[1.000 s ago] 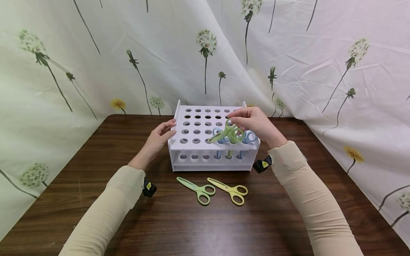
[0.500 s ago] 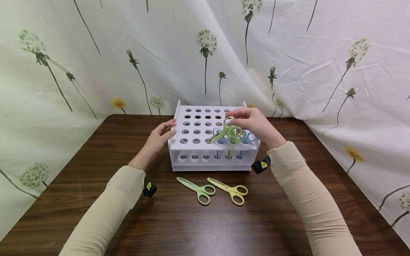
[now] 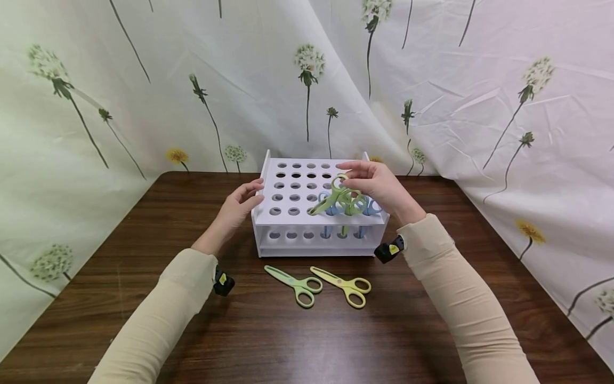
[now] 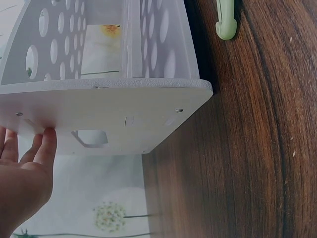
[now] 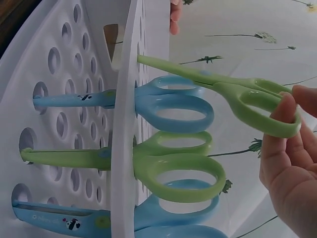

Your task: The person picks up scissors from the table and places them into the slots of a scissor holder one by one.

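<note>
My right hand (image 3: 379, 184) pinches a pair of green scissors (image 5: 225, 87) by one handle loop, between thumb and fingers. The scissors slant, blade tip down, right at a front-row hole of the white rack (image 3: 280, 221). Beside them in that row, two blue scissors (image 5: 69, 100) and one green pair (image 5: 64, 157) stand blades down, handles above the top panel. My left hand (image 3: 238, 205) touches the rack's left side panel (image 4: 148, 109) with loosely bent fingers.
Another pair of green scissors (image 3: 291, 281) and yellow scissors (image 3: 342, 284) lie on the dark wooden table (image 3: 307, 341) before the rack, handles toward me. A flower-print cloth (image 3: 268, 80) hangs behind.
My right hand has shifted slightly left, and the green scissors in it have moved left and tilted a little steeper. The left hand and rack have stayed put.
</note>
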`<state>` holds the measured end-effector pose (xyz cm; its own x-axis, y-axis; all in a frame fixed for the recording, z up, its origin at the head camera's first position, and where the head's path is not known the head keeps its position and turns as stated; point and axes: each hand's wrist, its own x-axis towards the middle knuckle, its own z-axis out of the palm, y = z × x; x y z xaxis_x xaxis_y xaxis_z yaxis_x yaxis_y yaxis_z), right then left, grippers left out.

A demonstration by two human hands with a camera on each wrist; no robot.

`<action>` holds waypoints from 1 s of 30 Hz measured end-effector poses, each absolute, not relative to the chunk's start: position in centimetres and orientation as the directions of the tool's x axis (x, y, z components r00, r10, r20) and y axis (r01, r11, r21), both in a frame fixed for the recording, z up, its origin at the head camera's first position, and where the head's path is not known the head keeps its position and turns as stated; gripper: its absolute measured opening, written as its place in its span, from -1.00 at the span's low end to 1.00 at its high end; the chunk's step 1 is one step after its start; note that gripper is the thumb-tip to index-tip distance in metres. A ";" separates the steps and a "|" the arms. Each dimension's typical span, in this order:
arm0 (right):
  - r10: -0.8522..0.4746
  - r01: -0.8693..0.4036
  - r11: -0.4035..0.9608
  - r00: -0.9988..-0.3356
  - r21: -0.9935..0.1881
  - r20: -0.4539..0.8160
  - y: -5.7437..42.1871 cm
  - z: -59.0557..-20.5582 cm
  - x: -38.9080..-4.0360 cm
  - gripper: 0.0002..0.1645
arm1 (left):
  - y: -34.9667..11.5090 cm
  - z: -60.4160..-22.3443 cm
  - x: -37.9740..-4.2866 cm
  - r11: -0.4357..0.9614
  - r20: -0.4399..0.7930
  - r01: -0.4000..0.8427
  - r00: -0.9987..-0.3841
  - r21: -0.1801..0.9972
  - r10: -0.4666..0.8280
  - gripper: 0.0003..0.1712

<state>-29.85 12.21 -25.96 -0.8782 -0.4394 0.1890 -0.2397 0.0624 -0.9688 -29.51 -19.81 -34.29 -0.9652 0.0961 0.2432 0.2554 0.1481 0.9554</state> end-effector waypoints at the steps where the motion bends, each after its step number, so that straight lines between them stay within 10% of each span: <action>1: -0.438 -0.235 0.053 -0.879 -0.970 0.189 12.2 -26.0 -29.9 -0.58 | -19.8 -34.3 -29.5 0.146 0.245 0.257 -0.965 0.955 0.096 -0.59; 30: -0.468 -0.185 0.079 -0.875 -0.980 0.128 11.4 -26.4 -30.1 -0.51 | -19.8 -34.3 -29.4 0.148 0.254 0.267 -0.962 0.952 0.100 -0.61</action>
<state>-30.05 11.37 -26.44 -0.8747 -0.4676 0.1279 -0.1853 0.0788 -0.9795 -29.41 -19.80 -34.26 -0.9619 0.1005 0.2541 0.2670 0.1475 0.9523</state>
